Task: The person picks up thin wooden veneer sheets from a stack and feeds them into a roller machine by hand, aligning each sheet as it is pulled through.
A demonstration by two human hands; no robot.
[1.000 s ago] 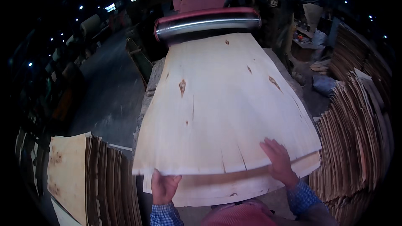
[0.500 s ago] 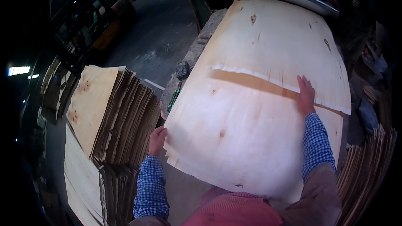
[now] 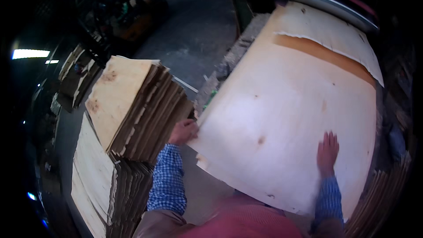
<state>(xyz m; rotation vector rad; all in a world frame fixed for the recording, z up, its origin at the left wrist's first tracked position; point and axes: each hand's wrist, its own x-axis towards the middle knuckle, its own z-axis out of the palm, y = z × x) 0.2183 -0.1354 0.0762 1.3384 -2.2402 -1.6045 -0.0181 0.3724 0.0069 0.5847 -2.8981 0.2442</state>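
Observation:
A large pale wood veneer sheet [image 3: 286,119] with small knots lies in front of me. My left hand [image 3: 184,131] is closed at its left edge near the front corner, thumb and fingers pressed together there. On the right part of the sheet, my right hand [image 3: 327,153] lies flat with the fingers stretched out and holds nothing. Farther away, another veneer sheet [image 3: 326,24] with a ragged near edge overlaps the first and reaches a machine's metal roller [image 3: 321,1].
At the left stands a tall stack of veneer sheets [image 3: 121,92], with another veneer stack [image 3: 94,172] beside it. More veneer sheets [image 3: 381,194] stand at the lower right. A rough ledge [image 3: 244,39] runs along the sheet's left side, with a green object [image 3: 211,97] on it.
The far sheet has moved away toward the roller, baring more of the near sheet. My right hand has come back from its ragged edge onto the near sheet. The view has shifted left.

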